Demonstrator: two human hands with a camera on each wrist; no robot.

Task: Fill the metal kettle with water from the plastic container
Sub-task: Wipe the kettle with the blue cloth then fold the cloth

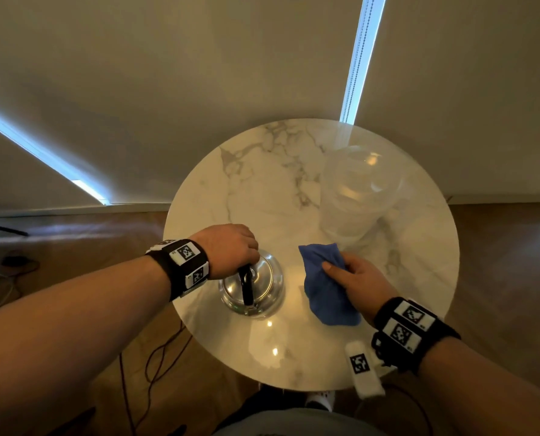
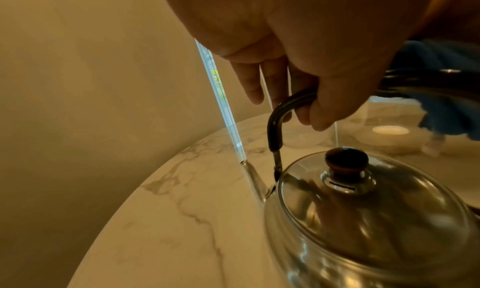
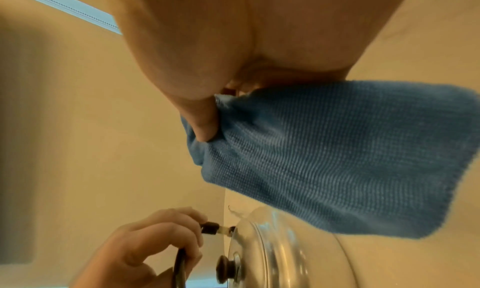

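The shiny metal kettle [image 1: 262, 294] stands on the near left of the round marble table [image 1: 262, 190], lid on, dark knob [image 2: 346, 160] up, spout [image 2: 253, 179] pointing away from me. My left hand [image 1: 246, 250] grips its black handle [image 2: 278, 115] from above. To its right, my right hand [image 1: 337, 269] pinches a blue cloth [image 1: 325, 291] between thumb and fingers, holding it just above the tabletop; the cloth [image 3: 337, 158] hangs close beside the kettle [image 3: 272, 251]. The clear plastic container [image 1: 356, 196] stands at the far right of the table, apart from both hands.
The table is small, and its edge [image 1: 180, 313] runs close to the kettle on the left. Beige blinds [image 1: 199, 73] hang behind the table. Cables [image 1: 155, 357] trail on the wooden floor below left. My legs [image 1: 293, 416] are at the near edge.
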